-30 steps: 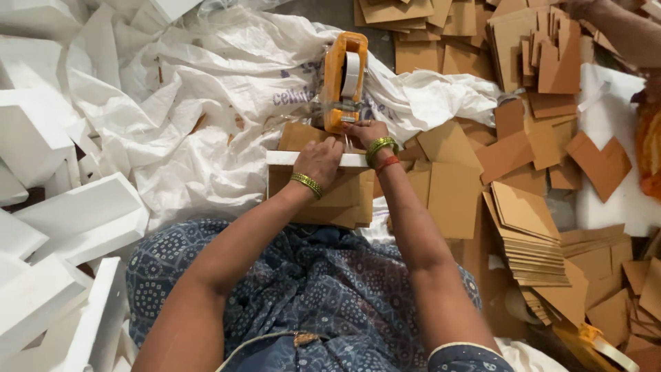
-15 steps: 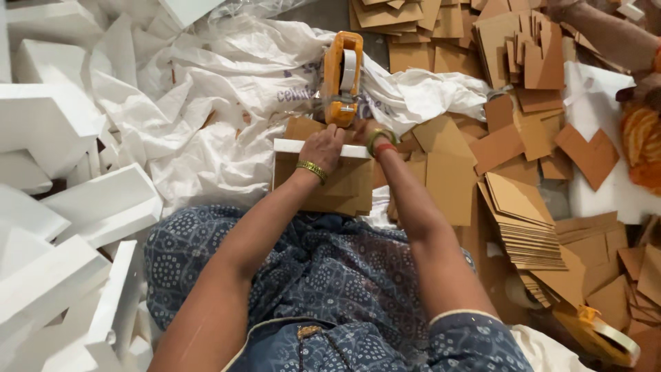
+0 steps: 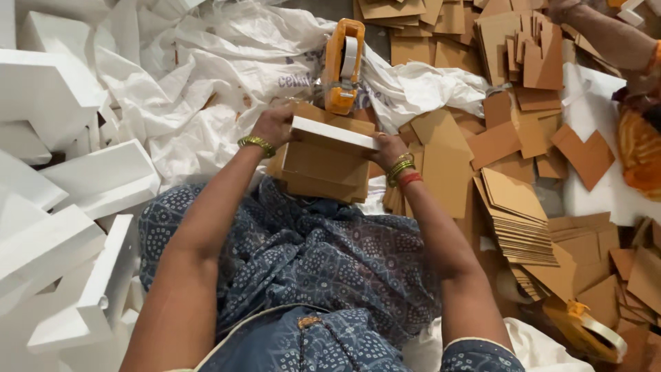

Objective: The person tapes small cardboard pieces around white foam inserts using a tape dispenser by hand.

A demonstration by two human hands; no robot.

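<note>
A cardboard-wrapped white foam piece (image 3: 323, 155) rests on my lap, its white edge showing on top. My left hand (image 3: 273, 125) grips its left end and my right hand (image 3: 387, 148) holds its right end. Both wrists wear gold bangles. Just beyond the piece stands an orange tape dispenser (image 3: 343, 65) with a roll of clear tape, upright on the white sacking (image 3: 227, 62); neither hand touches it.
White foam blocks (image 3: 62, 172) pile up on my left. Cut brown cardboard pieces lie in stacks (image 3: 516, 213) and loose heaps on my right. Another person's arm (image 3: 606, 41) reaches in at the top right. A second tape dispenser (image 3: 585, 327) lies at the lower right.
My hands left the tape dispenser and moved apart to the two ends of the wrapped piece, which has tilted up slightly toward me.
</note>
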